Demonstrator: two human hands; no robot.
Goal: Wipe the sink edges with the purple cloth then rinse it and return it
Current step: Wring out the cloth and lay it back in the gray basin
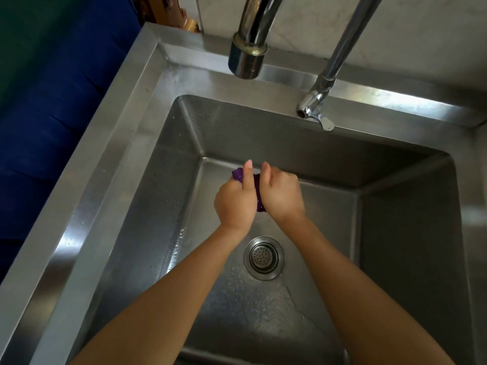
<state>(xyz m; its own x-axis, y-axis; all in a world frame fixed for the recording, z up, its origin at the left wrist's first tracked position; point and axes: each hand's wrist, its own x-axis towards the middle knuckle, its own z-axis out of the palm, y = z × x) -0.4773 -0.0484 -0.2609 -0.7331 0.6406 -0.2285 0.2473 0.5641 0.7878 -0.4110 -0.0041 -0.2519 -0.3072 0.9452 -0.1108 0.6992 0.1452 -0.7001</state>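
Note:
Both my hands are low inside the steel sink [110, 164], over the basin floor just beyond the drain. The purple cloth [257, 191] is bunched into a tight roll between them. My left hand [235, 198] grips its left end, and a purple tip pokes out by the thumb. My right hand [282, 196] grips the other end, so most of the cloth is hidden by my fingers. No water runs from the large faucet spout [246, 60] above my hands.
A round strainer drain [264, 258] lies in the wet basin floor below my wrists. A second, thinner tap [315, 106] with a lever stands on the back rim. A blue surface [52, 114] lies left of the sink, a pale wall behind it.

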